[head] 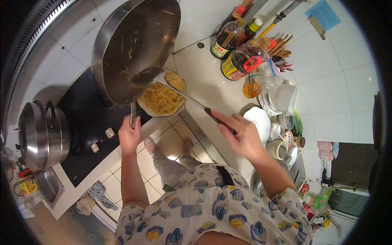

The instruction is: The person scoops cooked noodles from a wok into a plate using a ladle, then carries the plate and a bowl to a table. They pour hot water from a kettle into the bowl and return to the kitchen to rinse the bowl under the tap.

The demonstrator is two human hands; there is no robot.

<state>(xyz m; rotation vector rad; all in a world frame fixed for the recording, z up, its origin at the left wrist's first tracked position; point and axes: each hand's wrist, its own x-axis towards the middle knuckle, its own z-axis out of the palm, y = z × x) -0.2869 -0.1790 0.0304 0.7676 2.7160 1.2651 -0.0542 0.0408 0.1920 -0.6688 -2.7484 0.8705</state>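
Observation:
My left hand [130, 134] grips the handle of a dark metal wok [144, 36], which is tilted on its side so its inside shows. A few thin shreds of food cling to the wok's inner wall. In my right hand [243, 134] is the dark handle of a metal wok spatula [186, 95]. Its blade lies at the wok's lower rim, above a plate. Cooked yellow shreds, like potato or noodles [162, 99], are heaped on that pale plate with a wavy rim [163, 115], at the counter's edge beside the stove. Part of the plate is hidden by wok and spatula.
A black cooktop [82, 122] with two knobs carries a lidded steel pot [44, 134] at left. Sauce bottles [228, 36], chopsticks [280, 47], a white plate [258, 121], bowls [284, 98] and jars line the right counter. A steel sink [50, 186] sits lower left.

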